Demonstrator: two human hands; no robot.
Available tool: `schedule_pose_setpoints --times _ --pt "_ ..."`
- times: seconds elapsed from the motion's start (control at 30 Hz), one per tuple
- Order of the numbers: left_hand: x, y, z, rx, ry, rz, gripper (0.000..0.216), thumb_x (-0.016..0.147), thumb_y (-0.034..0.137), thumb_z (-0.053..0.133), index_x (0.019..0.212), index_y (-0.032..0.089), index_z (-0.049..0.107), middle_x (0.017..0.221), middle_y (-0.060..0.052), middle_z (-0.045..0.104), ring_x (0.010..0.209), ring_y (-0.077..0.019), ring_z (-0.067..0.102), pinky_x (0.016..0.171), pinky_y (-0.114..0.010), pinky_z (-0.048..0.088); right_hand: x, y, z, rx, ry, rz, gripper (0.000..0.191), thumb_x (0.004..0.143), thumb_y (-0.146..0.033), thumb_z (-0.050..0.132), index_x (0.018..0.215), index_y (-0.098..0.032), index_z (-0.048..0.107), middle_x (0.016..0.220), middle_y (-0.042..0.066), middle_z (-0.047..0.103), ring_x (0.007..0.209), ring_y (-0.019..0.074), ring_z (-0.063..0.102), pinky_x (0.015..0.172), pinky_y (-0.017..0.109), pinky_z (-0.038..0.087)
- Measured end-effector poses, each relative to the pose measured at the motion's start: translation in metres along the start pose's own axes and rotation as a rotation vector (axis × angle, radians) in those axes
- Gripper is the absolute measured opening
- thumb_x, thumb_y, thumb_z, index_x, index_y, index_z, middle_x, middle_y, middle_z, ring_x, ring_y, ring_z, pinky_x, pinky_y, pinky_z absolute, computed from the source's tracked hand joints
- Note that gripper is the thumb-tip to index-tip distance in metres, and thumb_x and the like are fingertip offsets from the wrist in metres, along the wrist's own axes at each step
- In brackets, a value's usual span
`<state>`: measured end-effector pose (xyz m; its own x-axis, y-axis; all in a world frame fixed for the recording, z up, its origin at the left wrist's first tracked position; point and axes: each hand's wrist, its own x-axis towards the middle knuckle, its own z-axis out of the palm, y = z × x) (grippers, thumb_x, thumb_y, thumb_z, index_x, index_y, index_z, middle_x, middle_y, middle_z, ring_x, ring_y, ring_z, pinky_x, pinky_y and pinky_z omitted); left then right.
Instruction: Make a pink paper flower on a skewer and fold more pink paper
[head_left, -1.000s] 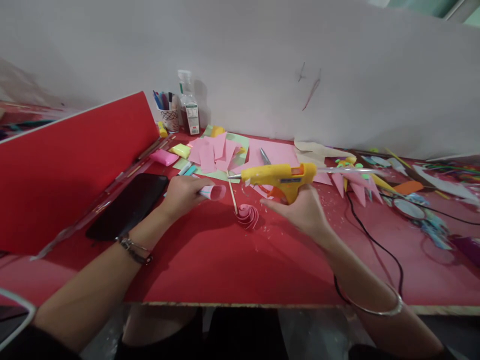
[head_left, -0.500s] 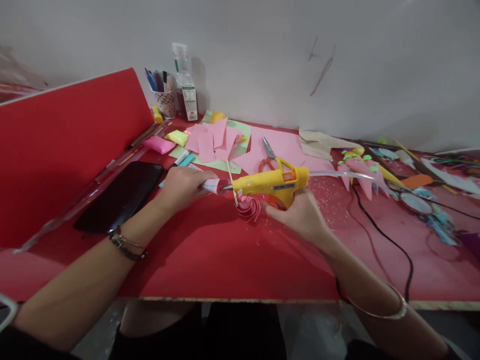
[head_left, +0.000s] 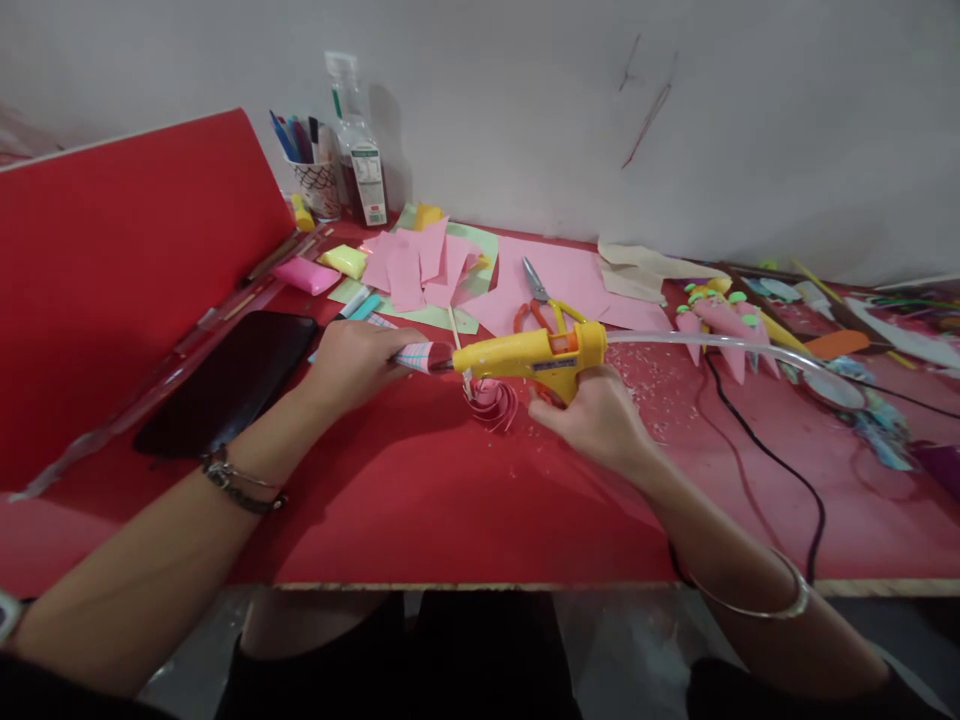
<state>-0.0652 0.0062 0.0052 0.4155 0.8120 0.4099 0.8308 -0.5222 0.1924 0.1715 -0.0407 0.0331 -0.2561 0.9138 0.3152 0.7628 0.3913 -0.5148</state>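
Note:
My left hand grips a rolled pink paper cone with its open end pointing right. My right hand holds a yellow hot glue gun by the handle, and the nozzle tip touches the mouth of the cone. A clear glue stick sticks out of the back of the gun. Just below the gun lies a pink paper rose with a thin wooden stick leaning beside it on the red table.
A black phone lies left of my left hand beside an upright red board. Pink paper pieces, scissors, a pen cup and a bottle sit behind. A black cable and paper craft clutter lie to the right.
The glue gun has moved left and down until its nozzle met the cone's open end. My left hand has stayed on the cone. The view has tilted down slightly.

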Motion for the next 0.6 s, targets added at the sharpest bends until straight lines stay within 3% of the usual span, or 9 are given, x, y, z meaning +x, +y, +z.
schedule_pose_setpoints --times 0.27,0.4,0.6 --pt "0.0005 0.0013 -0.0011 0.061 -0.053 0.015 0.018 0.069 0.027 0.057 0.084 0.025 0.066 0.071 0.000 0.069 0.063 -0.0161 0.057 0.051 -0.023 0.027 0.0004 0.0031 0.0006 -0.045 0.004 -0.010 0.011 0.063 -0.018 0.049 0.071 -0.018 0.056 0.054 -0.002 0.052 0.047 0.0098 0.044 0.047 0.022 0.038" --pt "-0.0010 0.0020 -0.0022 0.041 -0.090 0.048 0.019 0.070 0.024 0.057 0.087 0.024 0.066 0.077 0.001 0.070 0.070 -0.0152 0.059 0.055 -0.021 0.030 0.0011 0.0024 -0.0006 -0.044 0.006 -0.024 0.026 0.064 -0.016 0.048 0.088 -0.017 0.058 0.070 0.002 0.059 0.058 0.0133 0.051 0.055 0.025 0.043" --pt "-0.0009 0.0046 -0.0043 0.032 -0.169 0.031 0.017 0.073 0.024 0.055 0.085 0.018 0.064 0.080 -0.003 0.069 0.073 -0.0161 0.059 0.057 -0.021 0.031 0.0007 0.0041 -0.0010 -0.063 0.004 -0.029 0.047 0.064 -0.014 0.047 0.111 -0.015 0.048 0.083 0.006 0.061 0.067 0.0168 0.054 0.061 0.029 0.045"
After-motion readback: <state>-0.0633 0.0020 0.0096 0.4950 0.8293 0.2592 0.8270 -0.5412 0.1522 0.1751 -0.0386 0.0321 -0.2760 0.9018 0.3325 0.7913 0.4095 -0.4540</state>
